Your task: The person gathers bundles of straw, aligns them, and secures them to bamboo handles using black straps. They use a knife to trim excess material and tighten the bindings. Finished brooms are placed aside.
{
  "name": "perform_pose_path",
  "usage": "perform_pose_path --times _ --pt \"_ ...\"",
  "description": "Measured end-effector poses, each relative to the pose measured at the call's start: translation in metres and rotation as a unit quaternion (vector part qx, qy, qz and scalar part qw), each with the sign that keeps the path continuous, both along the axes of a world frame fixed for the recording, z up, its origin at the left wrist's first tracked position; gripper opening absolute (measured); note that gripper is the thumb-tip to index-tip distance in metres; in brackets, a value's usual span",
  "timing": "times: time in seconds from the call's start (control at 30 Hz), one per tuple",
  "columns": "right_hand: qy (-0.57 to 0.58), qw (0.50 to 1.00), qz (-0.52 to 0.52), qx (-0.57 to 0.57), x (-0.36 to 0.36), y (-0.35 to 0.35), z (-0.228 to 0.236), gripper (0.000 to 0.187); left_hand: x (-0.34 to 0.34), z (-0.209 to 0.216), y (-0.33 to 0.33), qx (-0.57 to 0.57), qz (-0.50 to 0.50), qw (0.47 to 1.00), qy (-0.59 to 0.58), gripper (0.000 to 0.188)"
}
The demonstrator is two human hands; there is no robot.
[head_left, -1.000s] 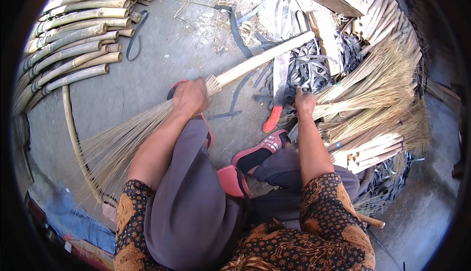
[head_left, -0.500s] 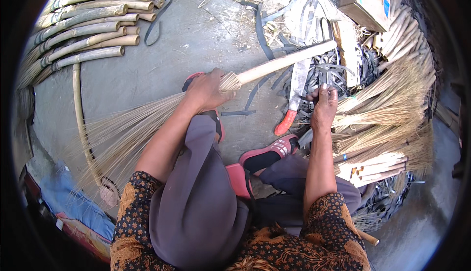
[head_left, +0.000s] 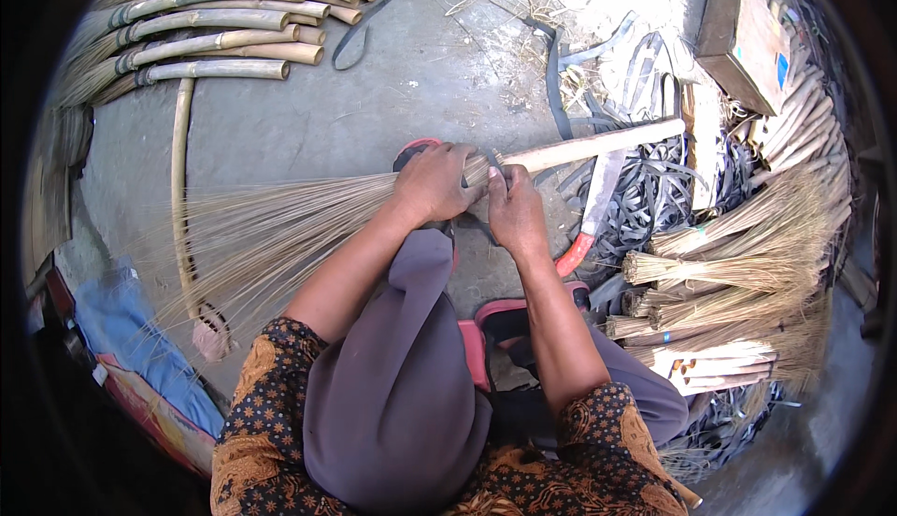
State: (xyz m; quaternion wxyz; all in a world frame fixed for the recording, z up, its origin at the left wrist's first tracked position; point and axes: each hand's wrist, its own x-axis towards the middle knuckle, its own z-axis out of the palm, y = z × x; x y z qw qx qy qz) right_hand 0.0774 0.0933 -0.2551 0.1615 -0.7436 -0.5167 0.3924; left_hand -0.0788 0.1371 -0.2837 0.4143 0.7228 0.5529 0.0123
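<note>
A broom of long dry bristles (head_left: 308, 203) lies across in front of me, its pale wooden handle (head_left: 598, 145) pointing right. My left hand (head_left: 434, 182) is closed round the bristles just below the point where they meet the handle. Against that joint sits my right hand (head_left: 517, 206), thumb and fingers pinched together on a dark flat strip (head_left: 496, 157). Part of the strip is hidden by the fingers. Below the handle a machete lies on the floor, its blade (head_left: 605, 184) grey and its grip (head_left: 576, 254) red.
Finished brooms (head_left: 220, 70) with thick handles are stacked at far left. Tangled dark strips (head_left: 654, 193) lie right of the machete. Further right are bristle bundles (head_left: 715, 273) and a wooden box (head_left: 741, 44). A curved stick (head_left: 179, 189) and blue cloth (head_left: 140, 348) lie at left.
My right hand has moved left from above the tangled strips to the broom's joint. My left hand still grips the bristles. The whole view has shifted a little.
</note>
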Motion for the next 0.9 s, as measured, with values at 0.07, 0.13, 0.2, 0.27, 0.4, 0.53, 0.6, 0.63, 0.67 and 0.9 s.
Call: perform_pose_path --times 0.07,0.13,0.2,0.27,0.4,0.53,0.6,0.63,0.67,0.9 --pt "0.005 1.0 0.003 0.007 -0.001 -0.003 -0.004 0.033 -0.002 -0.004 -0.003 0.014 0.017 1.0 -0.008 0.074" --pt "-0.012 1.0 0.013 0.01 0.0 -0.006 -0.004 0.032 -0.003 -0.006 -0.004 -0.003 0.025 0.999 -0.023 0.075" --pt "-0.047 0.998 0.033 0.026 0.002 -0.007 -0.004 0.03 -0.004 -0.007 -0.004 -0.01 0.028 0.999 -0.03 0.076" --pt "-0.051 0.998 0.04 0.004 0.004 -0.008 -0.005 0.029 -0.004 -0.005 -0.004 -0.001 0.032 0.999 -0.031 0.078" --pt "0.03 0.998 0.033 0.047 0.006 -0.01 -0.012 0.037 -0.002 0.001 -0.004 -0.006 0.048 0.998 -0.032 0.081" --pt "0.176 0.981 -0.034 -0.074 0.011 -0.005 -0.018 0.043 -0.002 0.008 -0.004 -0.001 0.049 0.998 -0.046 0.08" --pt "0.219 0.96 -0.058 -0.165 0.015 0.002 -0.017 0.043 -0.002 0.009 -0.004 -0.004 0.043 0.998 -0.048 0.077" --pt "0.234 0.952 -0.055 -0.192 0.017 0.006 -0.015 0.043 -0.003 0.009 -0.005 -0.011 0.039 0.998 -0.051 0.075" --pt "0.246 0.943 -0.056 -0.216 0.018 0.011 -0.013 0.043 -0.003 0.008 -0.005 -0.012 0.038 0.998 -0.058 0.072" --pt "0.305 0.91 -0.098 -0.264 0.017 0.02 -0.003 0.038 -0.002 -0.003 -0.012 0.08 -0.029 0.996 -0.015 0.067"
